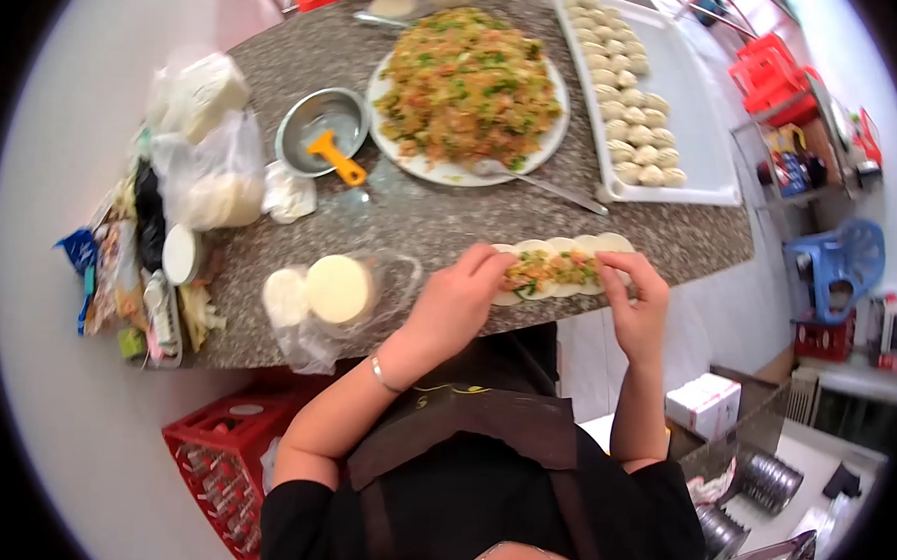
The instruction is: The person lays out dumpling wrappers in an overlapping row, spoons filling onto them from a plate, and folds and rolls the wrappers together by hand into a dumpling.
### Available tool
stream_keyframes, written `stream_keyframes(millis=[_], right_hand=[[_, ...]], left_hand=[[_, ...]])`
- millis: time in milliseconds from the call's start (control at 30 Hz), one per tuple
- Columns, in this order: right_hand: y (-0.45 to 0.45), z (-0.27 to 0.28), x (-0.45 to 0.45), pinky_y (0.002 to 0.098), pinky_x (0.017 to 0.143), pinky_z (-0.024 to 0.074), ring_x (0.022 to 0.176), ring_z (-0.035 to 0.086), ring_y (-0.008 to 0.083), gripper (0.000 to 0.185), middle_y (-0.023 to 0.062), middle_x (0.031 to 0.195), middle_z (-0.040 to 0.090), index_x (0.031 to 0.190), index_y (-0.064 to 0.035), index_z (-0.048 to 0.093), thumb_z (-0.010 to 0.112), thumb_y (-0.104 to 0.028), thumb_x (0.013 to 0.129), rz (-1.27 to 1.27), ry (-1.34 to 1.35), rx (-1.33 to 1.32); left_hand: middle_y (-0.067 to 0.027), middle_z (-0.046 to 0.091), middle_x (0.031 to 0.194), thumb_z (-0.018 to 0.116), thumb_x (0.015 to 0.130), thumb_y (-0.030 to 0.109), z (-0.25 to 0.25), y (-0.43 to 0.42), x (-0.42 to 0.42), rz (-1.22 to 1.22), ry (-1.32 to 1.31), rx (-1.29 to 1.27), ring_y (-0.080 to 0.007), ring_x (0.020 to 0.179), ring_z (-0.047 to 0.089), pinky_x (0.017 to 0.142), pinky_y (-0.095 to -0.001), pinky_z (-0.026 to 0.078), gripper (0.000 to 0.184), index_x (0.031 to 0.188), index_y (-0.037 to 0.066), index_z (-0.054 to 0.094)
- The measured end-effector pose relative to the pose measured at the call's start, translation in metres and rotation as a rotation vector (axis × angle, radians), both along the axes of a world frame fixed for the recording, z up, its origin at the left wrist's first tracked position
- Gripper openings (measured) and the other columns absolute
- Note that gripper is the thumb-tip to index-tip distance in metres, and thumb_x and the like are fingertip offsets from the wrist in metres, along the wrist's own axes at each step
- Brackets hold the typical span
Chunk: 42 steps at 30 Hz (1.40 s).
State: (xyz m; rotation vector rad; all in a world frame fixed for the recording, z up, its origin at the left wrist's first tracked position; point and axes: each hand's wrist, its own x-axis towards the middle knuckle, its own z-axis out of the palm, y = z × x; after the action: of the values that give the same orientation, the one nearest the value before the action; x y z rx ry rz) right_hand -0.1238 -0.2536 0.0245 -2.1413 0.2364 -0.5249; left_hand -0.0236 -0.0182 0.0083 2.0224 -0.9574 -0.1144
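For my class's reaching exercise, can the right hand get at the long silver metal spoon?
Probably yes: nothing tall stands between the right hand and spoon, though the fingers must first release the round pale dough wrappers.

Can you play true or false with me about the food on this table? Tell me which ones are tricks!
1. Both the left hand and the right hand touch the row of wrappers. True.
2. Dumplings cover the whole tray. False: the dumplings are on one side, and the other side of the tray is bare.
3. A spoon has its tip in the big heap of filling. True.
4. The orange tool is on the tray. False: the orange tool is in the metal bowl.
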Motion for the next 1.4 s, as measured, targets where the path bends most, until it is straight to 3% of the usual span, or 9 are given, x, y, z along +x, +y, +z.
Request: stream_keyframes(millis=[233,267,400,633,867,1000,1233,1333,1400], right_hand=[[-0.023,-0.010,-0.018,0.0301,0.082,0.0509,0.090,0.068,0.0185,0.017,0.0098,0.097,0.073,0.109,-0.0009,0.075,0.068,-0.003,0.094,-0.095,0.020,0.034],[-0.024,-0.010,-0.019,0.0302,0.080,0.0510,0.089,0.067,0.0184,0.016,0.0098,0.097,0.073,0.109,-0.0009,0.075,0.068,-0.003,0.094,-0.102,0.031,0.028],[-0.027,-0.009,-0.024,0.0301,0.079,0.0507,0.087,0.067,0.0181,0.015,0.0098,0.096,0.073,0.108,-0.0011,0.075,0.069,-0.003,0.094,-0.142,0.044,-0.019],[-0.036,-0.005,-0.024,0.0351,0.080,0.0501,0.084,0.068,0.0246,0.015,0.0105,0.089,0.074,0.105,-0.0027,0.077,0.069,-0.005,0.092,-0.213,-0.033,0.017],[-0.046,-0.009,-0.030,0.0304,0.078,0.0506,0.085,0.066,0.0183,0.016,0.0090,0.091,0.072,0.107,-0.0019,0.076,0.068,-0.004,0.093,-0.233,0.008,0.033],[-0.046,-0.016,-0.031,0.0338,0.079,0.0504,0.084,0.067,0.0220,0.015,0.0097,0.091,0.073,0.105,-0.0033,0.077,0.069,-0.006,0.093,-0.234,-0.005,0.004],[-0.033,-0.019,-0.025,0.0363,0.082,0.0500,0.085,0.067,0.0263,0.014,0.0108,0.091,0.074,0.104,-0.0043,0.077,0.070,-0.008,0.092,-0.168,-0.027,0.028],[-0.032,-0.017,-0.024,0.0368,0.083,0.0503,0.086,0.068,0.0271,0.015,0.0111,0.092,0.074,0.105,-0.0040,0.077,0.070,-0.007,0.092,-0.193,0.000,0.032],[-0.032,-0.017,-0.025,0.0367,0.083,0.0507,0.086,0.068,0.0274,0.015,0.0118,0.093,0.074,0.106,-0.0037,0.077,0.069,-0.007,0.093,-0.190,-0.001,0.028]], left_hand=[[-0.0185,0.064,0.129,0.058,0.079,-0.011,-0.011,0.015,-0.009,0.018,-0.196,0.106,-0.0372,0.113,0.065,0.097,-0.0437,0.055,0.060,0.137,0.004,0.059],[-0.0191,0.062,0.135,0.059,0.081,-0.010,-0.013,0.017,-0.010,-0.009,-0.193,0.149,-0.0356,0.120,0.063,0.106,-0.0480,0.050,0.062,0.141,0.005,0.057],[-0.0178,0.054,0.148,0.061,0.087,-0.006,-0.006,0.019,-0.020,-0.107,-0.322,0.295,-0.0325,0.122,0.064,0.114,-0.0533,0.041,0.065,0.149,0.010,0.050],[-0.0169,0.049,0.154,0.067,0.088,0.005,0.009,0.018,-0.020,-0.197,-0.447,0.414,-0.0272,0.115,0.067,0.109,-0.0481,0.045,0.065,0.151,0.014,0.052],[-0.0197,0.054,0.145,0.069,0.085,-0.006,-0.002,0.016,-0.012,-0.119,-0.373,0.232,-0.0341,0.102,0.068,0.089,-0.0413,0.056,0.063,0.145,0.008,0.056],[-0.0165,0.053,0.140,0.075,0.085,-0.005,0.001,0.015,-0.008,-0.006,-0.183,0.122,-0.0280,0.096,0.069,0.080,-0.0381,0.057,0.062,0.143,0.006,0.057],[-0.0121,0.063,0.114,0.080,0.084,0.006,-0.001,0.010,-0.001,0.090,-0.183,0.190,-0.0275,0.090,0.067,0.074,-0.0387,0.055,0.056,0.136,0.008,0.059],[-0.0117,0.063,0.099,0.080,0.082,0.003,-0.002,0.007,0.003,0.132,-0.165,0.181,-0.0261,0.080,0.066,0.072,-0.0379,0.054,0.051,0.130,0.005,0.061],[-0.0124,0.063,0.100,0.079,0.083,0.002,0.000,0.001,0.005,0.142,-0.142,0.184,-0.0273,0.082,0.066,0.072,-0.0393,0.054,0.050,0.129,0.005,0.061]])
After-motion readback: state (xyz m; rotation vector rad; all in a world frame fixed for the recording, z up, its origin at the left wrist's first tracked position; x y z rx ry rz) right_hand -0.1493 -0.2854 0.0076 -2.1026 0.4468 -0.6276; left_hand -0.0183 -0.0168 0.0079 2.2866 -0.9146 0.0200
